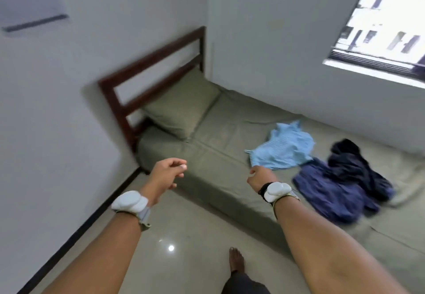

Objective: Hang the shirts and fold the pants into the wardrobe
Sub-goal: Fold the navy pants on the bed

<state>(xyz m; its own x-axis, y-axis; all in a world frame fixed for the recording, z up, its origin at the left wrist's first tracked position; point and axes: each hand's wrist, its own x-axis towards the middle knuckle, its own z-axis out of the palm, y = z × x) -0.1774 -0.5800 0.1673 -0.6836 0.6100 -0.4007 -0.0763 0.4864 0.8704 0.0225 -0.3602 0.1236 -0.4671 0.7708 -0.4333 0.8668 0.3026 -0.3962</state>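
Soft, light blue shirt (281,147) on bed (220,137): floppy, best pinched at collar. Left hand (169,174), right hand (258,176) loosely curled, holding nothing.

a low bed with an olive-green sheet (230,192) carried an olive pillow (181,107) by the headboard, a crumpled light-blue shirt (284,147), a navy-blue garment (326,190) and a black garment (354,167) touching it

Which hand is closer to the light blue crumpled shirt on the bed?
Right. The right hand is at the light blue crumpled shirt, by its near edge; the left hand hangs well off to its left, empty.
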